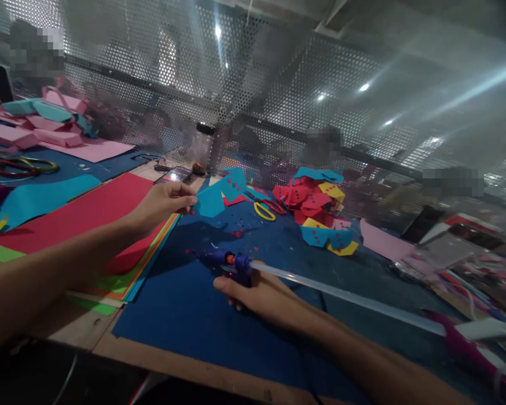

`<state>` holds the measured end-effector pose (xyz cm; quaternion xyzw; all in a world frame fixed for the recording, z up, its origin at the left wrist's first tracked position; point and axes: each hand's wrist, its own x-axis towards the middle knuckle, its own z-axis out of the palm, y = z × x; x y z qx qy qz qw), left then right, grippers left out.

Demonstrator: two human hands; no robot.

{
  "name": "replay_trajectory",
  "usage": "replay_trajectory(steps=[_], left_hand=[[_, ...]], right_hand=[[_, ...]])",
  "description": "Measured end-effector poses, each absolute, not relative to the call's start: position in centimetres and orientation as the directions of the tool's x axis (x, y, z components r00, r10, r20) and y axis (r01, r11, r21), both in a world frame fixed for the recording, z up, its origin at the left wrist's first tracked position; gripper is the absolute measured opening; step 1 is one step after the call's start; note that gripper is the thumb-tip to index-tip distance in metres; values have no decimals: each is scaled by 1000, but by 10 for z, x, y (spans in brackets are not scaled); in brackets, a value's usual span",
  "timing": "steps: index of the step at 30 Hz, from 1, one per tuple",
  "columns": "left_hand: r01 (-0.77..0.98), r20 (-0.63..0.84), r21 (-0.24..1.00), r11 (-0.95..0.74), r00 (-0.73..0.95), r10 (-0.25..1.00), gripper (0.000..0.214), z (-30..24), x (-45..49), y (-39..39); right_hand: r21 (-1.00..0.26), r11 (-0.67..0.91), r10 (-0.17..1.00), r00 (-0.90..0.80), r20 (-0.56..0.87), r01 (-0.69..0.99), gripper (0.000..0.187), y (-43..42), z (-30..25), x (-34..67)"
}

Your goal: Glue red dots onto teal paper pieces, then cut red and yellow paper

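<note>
My left hand [168,203] pinches one end of a folded blue paper piece [211,202], which carries red dots on its far part and is held a little above the table. In my right hand [253,295] is a dark blue hot glue gun [231,261], its nozzle pointing left. A long clear glue stick [341,291] sticks out of the back of the gun toward the right. Scissors with yellow and red handles [270,208] lie just beyond the blue piece. Small red paper scraps [237,233] are scattered on the blue mat [172,326] between my hands.
Red, blue and yellow dotted paper pieces [307,202] are heaped at the back right. Coloured sheets [96,211] lie stacked under my left forearm. A clear jar [202,147] stands by the perforated metal screen [253,101]. Pink paper boxes [54,138] fill the far left.
</note>
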<state>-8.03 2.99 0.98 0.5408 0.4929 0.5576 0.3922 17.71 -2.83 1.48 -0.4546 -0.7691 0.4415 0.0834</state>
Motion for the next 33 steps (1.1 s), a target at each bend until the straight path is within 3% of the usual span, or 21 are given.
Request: replay_trajectory(steps=[17,33], left_hand=[[59,245,969,-240,-104,964,22,9,-81,33],[109,238,967,-230,-57,970,20,8,-80,32]], right_hand=[[-722,254,747,-605,-277,644,34,-10,12,158],[-810,174,778,-583,-236,560,35,-17,14,177]])
